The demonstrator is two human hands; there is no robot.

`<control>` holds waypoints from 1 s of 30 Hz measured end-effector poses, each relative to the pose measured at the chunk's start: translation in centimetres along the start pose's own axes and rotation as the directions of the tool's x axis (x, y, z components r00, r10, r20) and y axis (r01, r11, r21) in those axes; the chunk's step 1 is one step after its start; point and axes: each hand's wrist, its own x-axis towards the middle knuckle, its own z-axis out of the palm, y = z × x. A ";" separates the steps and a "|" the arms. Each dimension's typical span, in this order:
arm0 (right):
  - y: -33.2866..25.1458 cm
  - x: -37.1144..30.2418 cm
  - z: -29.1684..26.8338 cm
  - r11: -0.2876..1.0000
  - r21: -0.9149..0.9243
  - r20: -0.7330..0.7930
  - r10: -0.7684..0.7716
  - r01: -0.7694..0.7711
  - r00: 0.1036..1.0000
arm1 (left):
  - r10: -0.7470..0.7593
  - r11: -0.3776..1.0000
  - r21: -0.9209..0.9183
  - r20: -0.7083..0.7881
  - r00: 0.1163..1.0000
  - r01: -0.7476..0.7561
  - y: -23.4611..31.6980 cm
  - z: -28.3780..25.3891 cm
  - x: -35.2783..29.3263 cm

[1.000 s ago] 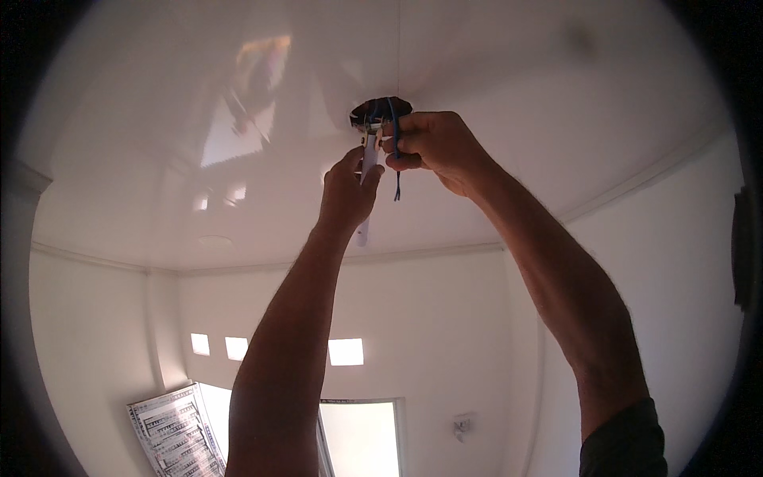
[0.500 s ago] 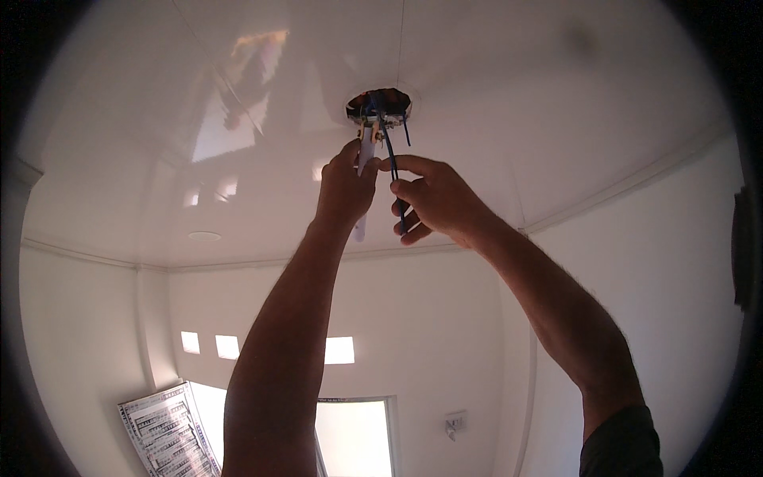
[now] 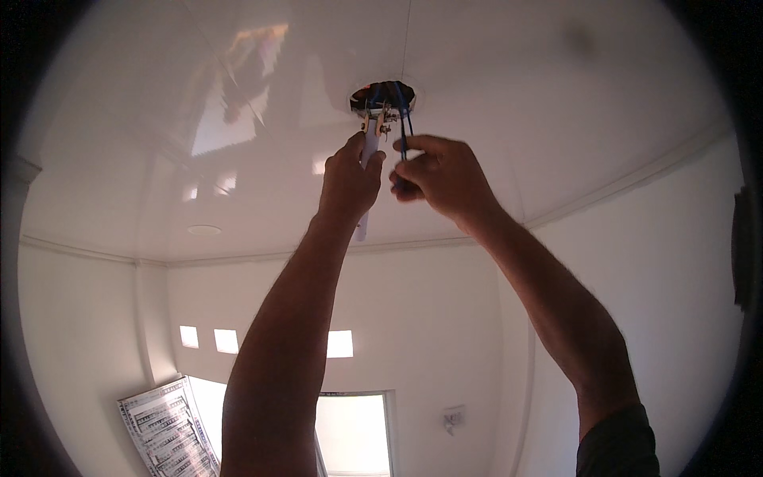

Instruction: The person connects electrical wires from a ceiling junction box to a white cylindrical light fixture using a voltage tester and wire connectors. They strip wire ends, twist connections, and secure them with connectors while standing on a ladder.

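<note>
Both my arms reach up to a round opening (image 3: 382,93) in the white ceiling (image 3: 517,95). My left hand (image 3: 348,183) is closed around a white rod (image 3: 370,148), which hangs upright just under the opening. Brass-coloured metal clamp pieces (image 3: 381,125) with bolts sit at the rod's top, close to the rim. To the right of it, my right hand (image 3: 453,171) pinches dark blue wires (image 3: 404,126) that come down out of the hole. Its lower fingers are curled around the wire ends, partly hidden. What the rod hangs from inside the opening is too dark to tell.
A small round white ceiling fitting (image 3: 204,230) lies to the left. Below are a bright doorway (image 3: 355,433), small square wall openings (image 3: 226,341), a tilted panel (image 3: 168,429) in printed wrapping, and a wall socket (image 3: 454,418).
My right hand has moved up and slightly right along the blue wires, its fingers now curled more tightly. My left hand stays on the rod.
</note>
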 end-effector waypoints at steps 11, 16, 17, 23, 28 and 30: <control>-1.9 7.5 -0.7 0.955 0.242 -0.150 -0.136 0.170 0.979 | -0.016 1.000 0.014 0.083 0.996 0.015 0.2 -0.6 0.2; -0.9 8.2 1.5 0.943 0.239 -0.322 -0.150 0.234 0.935 | -0.029 0.999 0.043 0.034 0.999 0.027 -0.1 -0.3 0.1; -0.8 8.2 1.7 0.941 0.246 -0.352 -0.135 0.231 0.926 | -0.031 0.997 0.068 0.031 0.999 0.029 0.0 -0.1 0.0; -0.4 7.9 2.2 0.912 0.299 -0.399 -0.147 0.280 0.905 | 0.007 0.993 0.114 -0.030 1.000 -0.003 -0.7 0.8 0.0; -0.6 7.6 2.5 0.916 0.317 -0.437 -0.089 0.246 0.895 | 0.090 0.984 0.161 -0.125 0.988 -0.069 -1.7 1.2 0.3; -0.5 7.5 2.5 0.898 0.347 -0.443 -0.097 0.270 0.891 | 0.062 0.988 0.147 -0.102 0.993 -0.046 -1.6 1.2 0.3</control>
